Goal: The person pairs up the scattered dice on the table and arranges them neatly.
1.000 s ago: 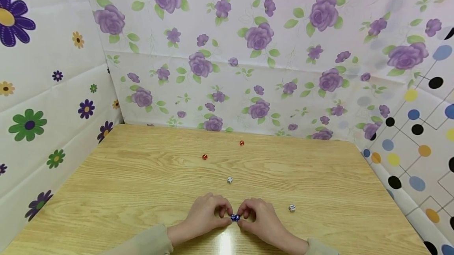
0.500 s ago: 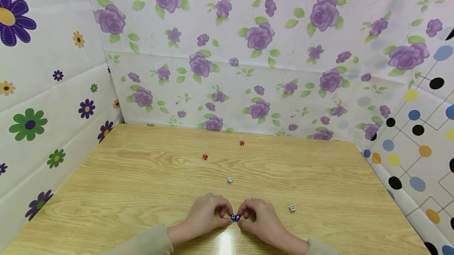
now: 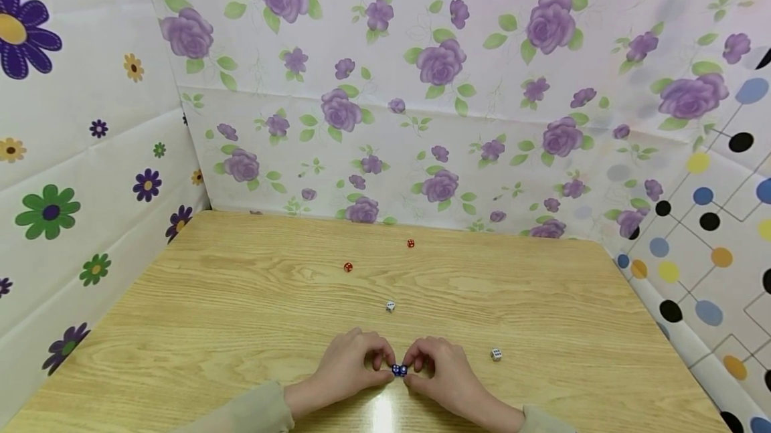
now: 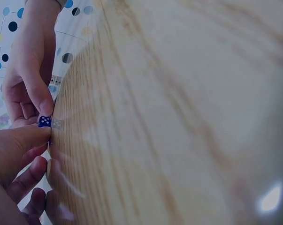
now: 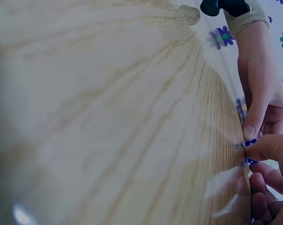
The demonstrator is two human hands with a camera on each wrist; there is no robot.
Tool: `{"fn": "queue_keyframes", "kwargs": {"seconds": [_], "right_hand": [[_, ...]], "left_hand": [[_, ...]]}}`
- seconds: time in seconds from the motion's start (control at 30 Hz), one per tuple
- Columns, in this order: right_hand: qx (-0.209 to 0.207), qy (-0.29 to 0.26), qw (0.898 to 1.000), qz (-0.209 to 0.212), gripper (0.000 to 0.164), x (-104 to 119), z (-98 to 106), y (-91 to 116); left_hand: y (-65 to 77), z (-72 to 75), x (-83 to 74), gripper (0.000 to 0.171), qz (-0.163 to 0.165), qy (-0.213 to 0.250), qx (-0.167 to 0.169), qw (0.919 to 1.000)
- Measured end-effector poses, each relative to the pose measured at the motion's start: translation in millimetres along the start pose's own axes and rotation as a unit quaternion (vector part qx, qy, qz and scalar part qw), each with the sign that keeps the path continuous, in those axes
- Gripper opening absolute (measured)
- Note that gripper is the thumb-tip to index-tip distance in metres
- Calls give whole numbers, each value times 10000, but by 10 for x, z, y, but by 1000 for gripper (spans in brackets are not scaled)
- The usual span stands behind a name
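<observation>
Two small blue dice with white pips sit side by side on the wooden table, close to its front. My left hand (image 3: pixel 354 361) pinches the left blue die (image 3: pixel 395 369) between thumb and forefinger. From the other side, my right hand (image 3: pixel 444 373) pinches the right blue die (image 3: pixel 403 370) the same way. In the left wrist view a blue die (image 4: pixel 45 121) shows between the two thumbs, right at the tabletop. The right wrist view shows blue die faces (image 5: pixel 250 142) partly hidden behind a thumb.
A white die (image 3: pixel 390 306) lies beyond the hands, and another white die (image 3: pixel 496 355) to the right. Two red dice lie farther back, one red die (image 3: pixel 348 267) left of the other red die (image 3: pixel 411 243). Patterned cloth surrounds the wooden table (image 3: pixel 253 299) on three sides.
</observation>
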State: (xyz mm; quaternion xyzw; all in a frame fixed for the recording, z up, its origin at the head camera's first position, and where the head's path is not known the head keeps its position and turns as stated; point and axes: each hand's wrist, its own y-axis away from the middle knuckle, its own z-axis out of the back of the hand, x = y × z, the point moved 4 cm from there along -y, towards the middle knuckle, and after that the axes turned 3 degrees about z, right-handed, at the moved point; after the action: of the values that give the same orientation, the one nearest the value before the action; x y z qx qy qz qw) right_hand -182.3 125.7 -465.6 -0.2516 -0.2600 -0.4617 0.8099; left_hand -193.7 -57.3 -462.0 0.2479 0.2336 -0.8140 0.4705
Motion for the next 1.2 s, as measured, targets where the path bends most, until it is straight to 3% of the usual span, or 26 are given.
{"fn": "queue_keyframes", "kwargs": {"seconds": [0.27, 0.4, 0.8, 1.03, 1.2], "right_hand": [[318, -559, 9977, -198, 17, -18, 64, 3], [272, -658, 9972, -217, 19, -36, 160, 7], [-430, 39, 9990, 148, 23, -248, 703, 64], [-853, 681, 9936, 274, 25, -456, 1030, 206], [-912, 885, 9912, 370, 26, -591, 1175, 329]], "left_hand": [[12, 12, -13, 15, 7, -21, -9, 10000], [20, 19, -21, 16, -31, -10, -34, 10000], [25, 28, -34, 14, -104, -3, -23, 9999], [26, 28, -33, 14, -153, -33, -46, 9999], [29, 26, -29, 14, -154, -15, -35, 9999]]}}
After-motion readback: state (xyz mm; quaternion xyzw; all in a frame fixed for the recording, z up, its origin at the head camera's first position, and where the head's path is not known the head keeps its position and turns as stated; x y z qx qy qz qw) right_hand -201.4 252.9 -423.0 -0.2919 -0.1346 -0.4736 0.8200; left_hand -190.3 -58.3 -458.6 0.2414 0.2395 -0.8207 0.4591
